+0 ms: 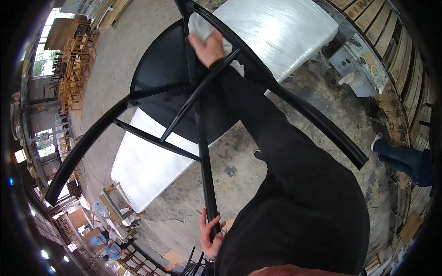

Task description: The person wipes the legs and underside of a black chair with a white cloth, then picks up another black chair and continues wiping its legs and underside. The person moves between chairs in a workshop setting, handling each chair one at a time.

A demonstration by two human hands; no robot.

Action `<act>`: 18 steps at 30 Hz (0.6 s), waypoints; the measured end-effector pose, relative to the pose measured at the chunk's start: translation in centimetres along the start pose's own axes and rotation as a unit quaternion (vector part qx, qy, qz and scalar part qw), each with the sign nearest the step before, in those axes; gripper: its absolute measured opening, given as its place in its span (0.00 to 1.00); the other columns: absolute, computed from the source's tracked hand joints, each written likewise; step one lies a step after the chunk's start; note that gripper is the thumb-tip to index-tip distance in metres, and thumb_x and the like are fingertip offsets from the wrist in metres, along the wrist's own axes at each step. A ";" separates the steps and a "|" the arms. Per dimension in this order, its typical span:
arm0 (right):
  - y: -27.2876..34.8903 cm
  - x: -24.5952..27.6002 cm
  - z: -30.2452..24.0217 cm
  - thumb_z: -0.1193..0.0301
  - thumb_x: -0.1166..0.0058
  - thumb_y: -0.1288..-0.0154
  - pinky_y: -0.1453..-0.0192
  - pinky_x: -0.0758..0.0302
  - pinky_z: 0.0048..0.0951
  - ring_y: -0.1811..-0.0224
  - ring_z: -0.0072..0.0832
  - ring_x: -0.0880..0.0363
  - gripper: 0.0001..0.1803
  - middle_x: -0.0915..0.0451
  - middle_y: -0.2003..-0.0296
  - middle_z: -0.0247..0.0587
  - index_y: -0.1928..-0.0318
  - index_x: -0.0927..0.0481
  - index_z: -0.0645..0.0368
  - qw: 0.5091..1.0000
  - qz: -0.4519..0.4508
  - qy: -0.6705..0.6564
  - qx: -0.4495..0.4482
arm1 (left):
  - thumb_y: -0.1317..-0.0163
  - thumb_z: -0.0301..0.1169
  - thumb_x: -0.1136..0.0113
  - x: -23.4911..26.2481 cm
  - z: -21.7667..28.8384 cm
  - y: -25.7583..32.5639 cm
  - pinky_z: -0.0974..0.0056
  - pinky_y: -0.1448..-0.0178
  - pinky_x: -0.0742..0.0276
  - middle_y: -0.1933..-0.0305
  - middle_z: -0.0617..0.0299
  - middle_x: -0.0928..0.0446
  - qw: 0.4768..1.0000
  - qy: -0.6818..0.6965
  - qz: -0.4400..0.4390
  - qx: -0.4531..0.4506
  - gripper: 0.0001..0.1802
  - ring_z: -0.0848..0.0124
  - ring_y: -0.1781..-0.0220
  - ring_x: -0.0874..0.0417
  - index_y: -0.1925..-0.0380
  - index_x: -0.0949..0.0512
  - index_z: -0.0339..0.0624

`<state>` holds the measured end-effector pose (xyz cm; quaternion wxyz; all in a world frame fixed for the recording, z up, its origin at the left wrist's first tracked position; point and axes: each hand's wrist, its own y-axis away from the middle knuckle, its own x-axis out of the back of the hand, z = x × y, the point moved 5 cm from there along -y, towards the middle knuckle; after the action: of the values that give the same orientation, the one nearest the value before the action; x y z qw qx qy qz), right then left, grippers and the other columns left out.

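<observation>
A black wooden chair point(161, 69) lies tipped on a white plastic-wrapped table point(285, 32), its curved rails and legs pointing toward me. My right hand point(209, 46), at the end of a black sleeve, presses a white cloth point(200, 25) against the frame near the seat. My left hand point(209, 230) is closed around the lower end of one black chair leg point(205, 161) close to my body. The cloth is partly hidden under my fingers.
Bare concrete floor point(322, 106) surrounds the table. Another person's jeans-clad leg and white shoe point(400, 158) stand at the right. A pale blue stained cabinet point(359, 69) sits by wooden slats at the upper right. Stacked wooden chairs point(76, 64) fill the far left.
</observation>
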<state>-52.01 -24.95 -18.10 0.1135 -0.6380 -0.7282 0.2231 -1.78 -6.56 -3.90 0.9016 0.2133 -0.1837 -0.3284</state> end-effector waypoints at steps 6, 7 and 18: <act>8.8 4.5 -5.1 0.70 0.37 0.46 0.37 0.33 0.52 0.40 0.53 0.30 0.23 0.29 0.39 0.52 0.48 0.21 0.60 0.908 -0.258 0.320 0.077 | 0.49 0.22 0.50 0.1 -0.2 -0.1 0.54 0.32 0.25 0.20 0.45 0.56 1.000 0.001 -0.014 -0.019 0.29 0.57 0.27 0.32 0.43 0.22 0.32; 8.4 4.6 -4.8 0.72 0.39 0.48 0.39 0.32 0.47 0.41 0.50 0.31 0.21 0.28 0.43 0.51 0.51 0.19 0.59 0.927 -0.251 0.275 0.041 | 0.48 0.23 0.50 0.1 -0.2 -0.1 0.54 0.32 0.25 0.20 0.44 0.56 1.000 0.001 -0.017 -0.026 0.29 0.56 0.28 0.32 0.43 0.22 0.32; 5.4 3.3 -2.5 0.75 0.44 0.51 0.44 0.29 0.48 0.47 0.53 0.29 0.21 0.26 0.51 0.51 0.52 0.21 0.60 0.963 -0.102 0.237 0.081 | 0.48 0.26 0.48 -0.1 -0.1 -0.1 0.55 0.32 0.25 0.20 0.41 0.56 0.999 -0.011 -0.013 -0.027 0.28 0.56 0.28 0.31 0.44 0.22 0.30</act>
<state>-46.69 -20.80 -18.80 0.3560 -0.5838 -0.7212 0.1111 -1.91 -6.55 -4.08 0.9009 0.1874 -0.1816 -0.3469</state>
